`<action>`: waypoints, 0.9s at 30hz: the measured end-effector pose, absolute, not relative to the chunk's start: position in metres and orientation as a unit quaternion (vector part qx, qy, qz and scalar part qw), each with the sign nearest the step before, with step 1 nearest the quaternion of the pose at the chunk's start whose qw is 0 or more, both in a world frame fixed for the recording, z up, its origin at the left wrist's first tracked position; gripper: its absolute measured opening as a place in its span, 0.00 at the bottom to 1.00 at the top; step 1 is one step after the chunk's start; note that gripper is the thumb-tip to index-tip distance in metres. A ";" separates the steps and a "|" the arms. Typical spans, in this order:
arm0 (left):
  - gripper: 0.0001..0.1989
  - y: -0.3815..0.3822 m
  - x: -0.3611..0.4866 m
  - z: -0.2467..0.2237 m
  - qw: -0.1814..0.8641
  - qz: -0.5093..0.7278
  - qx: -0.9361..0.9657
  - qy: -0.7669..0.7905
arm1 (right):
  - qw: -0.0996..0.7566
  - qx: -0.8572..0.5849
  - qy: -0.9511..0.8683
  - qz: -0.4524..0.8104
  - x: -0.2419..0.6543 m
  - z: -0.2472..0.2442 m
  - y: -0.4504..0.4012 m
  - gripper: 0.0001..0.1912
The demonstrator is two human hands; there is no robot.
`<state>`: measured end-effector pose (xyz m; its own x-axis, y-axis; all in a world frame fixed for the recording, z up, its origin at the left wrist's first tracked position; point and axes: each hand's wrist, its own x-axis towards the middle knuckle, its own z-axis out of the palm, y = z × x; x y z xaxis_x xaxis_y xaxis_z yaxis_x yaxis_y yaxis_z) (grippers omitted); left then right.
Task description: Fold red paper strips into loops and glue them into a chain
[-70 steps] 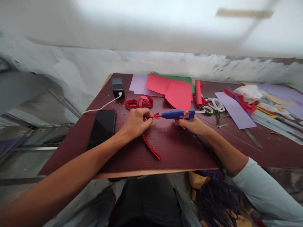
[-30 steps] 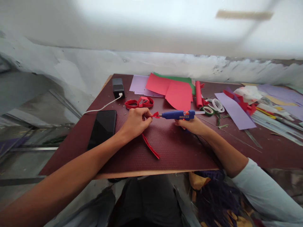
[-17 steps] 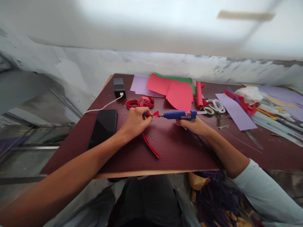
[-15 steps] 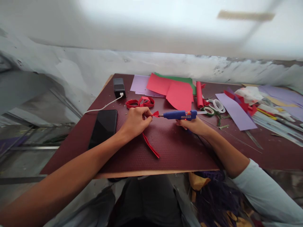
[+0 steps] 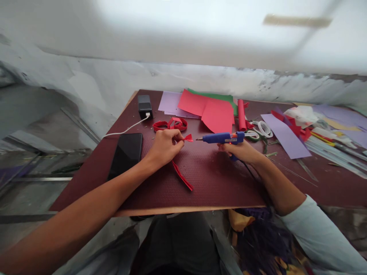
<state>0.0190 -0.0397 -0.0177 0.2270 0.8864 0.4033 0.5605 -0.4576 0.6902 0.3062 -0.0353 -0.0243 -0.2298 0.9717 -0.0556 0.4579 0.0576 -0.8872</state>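
Note:
My left hand [image 5: 167,147] pinches a folded red paper strip [image 5: 183,177]. One flared end of the strip pokes out past the fingertips, and its long tail hangs below the hand over the table. My right hand [image 5: 238,150] is wrapped round the handle of a blue hot glue gun [image 5: 219,138], its small red light lit and a clear glue stick at its back. The gun's nozzle points left, a short gap from the strip's flared end. Just behind my left hand lie looped red paper pieces [image 5: 180,123].
On the brown table [image 5: 160,194] a phone [image 5: 126,156] lies left, near a black box with a white cable [image 5: 126,131]. Red sheets [image 5: 218,114] lie at the back. Rightward are a rolled red paper [image 5: 241,115], tape rolls [image 5: 264,129], a purple sheet [image 5: 285,135] and glue sticks [image 5: 335,154].
My right hand has drawn the glue gun back to the right, so its nozzle no longer meets the strip's flared end. My left hand stays almost still with the strip.

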 end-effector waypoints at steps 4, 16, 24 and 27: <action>0.07 -0.040 0.020 -0.019 0.216 0.397 0.757 0.472 | 0.339 -0.519 -0.660 0.424 0.304 -0.016 -0.037 0.09; 0.06 -0.041 0.024 -0.021 0.257 0.378 0.772 0.442 | 0.297 -0.472 -0.740 0.376 0.297 -0.020 -0.045 0.08; 0.06 -0.042 0.024 -0.023 0.249 0.376 0.778 0.437 | 0.296 -0.481 -0.738 0.369 0.296 -0.024 -0.047 0.14; 0.06 -0.042 0.024 -0.023 0.247 0.376 0.780 0.436 | 0.298 -0.487 -0.736 0.365 0.295 -0.026 -0.047 0.14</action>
